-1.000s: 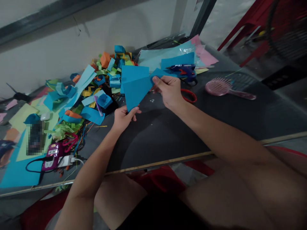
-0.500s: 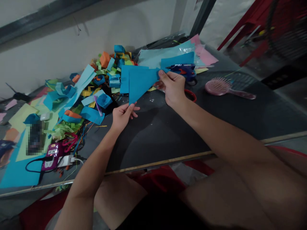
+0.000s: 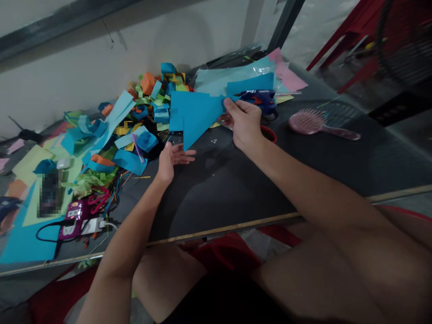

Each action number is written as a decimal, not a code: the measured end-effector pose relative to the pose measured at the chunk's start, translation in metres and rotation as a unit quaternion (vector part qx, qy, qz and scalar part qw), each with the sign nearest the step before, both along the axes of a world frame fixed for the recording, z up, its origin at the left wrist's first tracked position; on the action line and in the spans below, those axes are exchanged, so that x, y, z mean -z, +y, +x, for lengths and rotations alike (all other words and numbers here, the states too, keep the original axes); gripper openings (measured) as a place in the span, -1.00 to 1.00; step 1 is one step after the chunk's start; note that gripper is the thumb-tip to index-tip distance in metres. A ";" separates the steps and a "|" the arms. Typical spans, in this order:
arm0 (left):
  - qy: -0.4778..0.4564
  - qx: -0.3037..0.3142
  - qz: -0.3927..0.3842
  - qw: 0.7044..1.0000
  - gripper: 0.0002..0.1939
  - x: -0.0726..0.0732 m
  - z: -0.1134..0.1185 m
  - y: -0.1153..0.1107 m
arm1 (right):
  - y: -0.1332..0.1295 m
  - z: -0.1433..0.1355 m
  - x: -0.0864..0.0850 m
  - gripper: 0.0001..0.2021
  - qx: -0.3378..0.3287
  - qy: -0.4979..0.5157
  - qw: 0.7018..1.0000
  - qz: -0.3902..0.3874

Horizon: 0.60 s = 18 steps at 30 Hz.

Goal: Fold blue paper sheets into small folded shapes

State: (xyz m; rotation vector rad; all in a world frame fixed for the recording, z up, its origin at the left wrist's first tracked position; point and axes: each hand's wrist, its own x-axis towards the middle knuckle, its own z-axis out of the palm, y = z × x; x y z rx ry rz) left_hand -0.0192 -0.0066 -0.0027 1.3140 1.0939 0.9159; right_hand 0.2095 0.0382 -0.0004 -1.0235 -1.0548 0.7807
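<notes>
A blue piece of paper (image 3: 200, 119), triangular in outline, is held up over the dark table. My right hand (image 3: 245, 121) pinches its right corner between thumb and fingers. Just below its lower point, my left hand (image 3: 172, 162) is open, thumb up and fingers spread, holding nothing. Another blue sheet (image 3: 176, 121) lies behind the triangle's left side, partly covered by it. Close behind my right hand are a dark blue glue gun (image 3: 261, 100) and a red ring-shaped item (image 3: 270, 134), which my wrist partly hides.
Coloured paper pieces (image 3: 147, 84) are heaped along the wall. A pink hairbrush (image 3: 307, 121) lies at the right of the table (image 3: 222, 193). At left are a purple device (image 3: 77, 216) with cables, a white plug (image 3: 92, 226) and yellow sheets (image 3: 33, 166).
My left hand has let go of the triangle's lower corner, and its fingers have spread. The paper's lower tip has shifted slightly right and down. My right hand keeps its pinch.
</notes>
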 end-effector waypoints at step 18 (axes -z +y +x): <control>-0.014 -0.039 0.021 0.999 -0.52 -0.002 0.010 -0.003 | -0.004 0.000 -0.005 -0.53 -0.016 -0.005 0.999 0.027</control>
